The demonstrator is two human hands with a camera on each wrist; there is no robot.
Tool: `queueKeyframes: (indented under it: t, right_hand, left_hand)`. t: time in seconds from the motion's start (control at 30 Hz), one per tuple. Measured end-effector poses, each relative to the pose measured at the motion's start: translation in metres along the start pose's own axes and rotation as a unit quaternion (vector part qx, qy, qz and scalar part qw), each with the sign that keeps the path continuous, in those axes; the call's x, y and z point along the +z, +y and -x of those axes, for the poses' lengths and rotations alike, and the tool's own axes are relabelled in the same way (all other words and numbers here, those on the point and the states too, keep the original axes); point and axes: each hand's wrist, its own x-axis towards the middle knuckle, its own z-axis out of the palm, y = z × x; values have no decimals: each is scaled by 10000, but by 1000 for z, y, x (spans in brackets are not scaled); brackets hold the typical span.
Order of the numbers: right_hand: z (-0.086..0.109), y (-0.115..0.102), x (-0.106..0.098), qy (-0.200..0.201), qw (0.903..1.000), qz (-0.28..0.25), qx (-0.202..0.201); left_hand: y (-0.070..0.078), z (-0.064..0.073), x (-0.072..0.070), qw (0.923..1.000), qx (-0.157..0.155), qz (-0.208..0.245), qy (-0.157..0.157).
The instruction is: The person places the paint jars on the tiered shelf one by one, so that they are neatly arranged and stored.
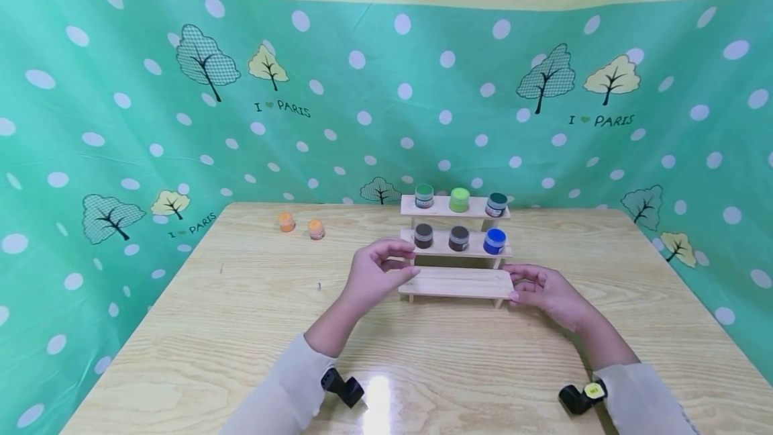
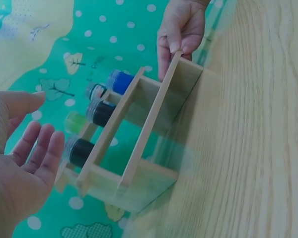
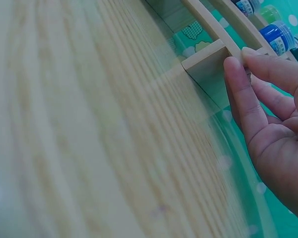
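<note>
A three-tier wooden display rack (image 1: 455, 282) stands on the table, its lowest shelf bare. Three jars line the top shelf: a green-lidded jar (image 1: 424, 196), a light green jar (image 1: 459, 200) and a dark teal jar (image 1: 496, 205). On the middle shelf sit two dark jars, one at the left (image 1: 423, 235) and one centred (image 1: 458, 238), beside a blue jar (image 1: 494, 241). My right hand (image 1: 546, 294) pinches the right end of the lowest shelf between thumb and fingers. At the rack's left end, my left hand (image 1: 380, 274) is held with relaxed fingers, apart from the wood in the left wrist view.
Two orange jars, one farther left (image 1: 286, 222) and one nearer the rack (image 1: 316, 229), stand on the wooden table (image 1: 241, 327) toward its back left. A green dotted cloth (image 1: 338, 119) hangs behind the table and along both sides.
</note>
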Motion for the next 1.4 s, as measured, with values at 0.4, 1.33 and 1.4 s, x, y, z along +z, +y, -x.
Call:
queueKeyframes:
  t: [0.4, 1.33, 1.4]
  right_hand:
    - [-1, -1, 1, 31, 10000, -28, 31]
    - [1, 1, 1, 59, 10000, -14, 62]
    - [1, 0, 1, 47, 10000, -25, 67]
  left_hand:
    - [8, 5, -28, 9992, 81, -320, 230]
    - [12, 19, -111, 9862, -213, -1310, 995]
    - [11, 20, -116, 9842, -305, -1397, 1043]
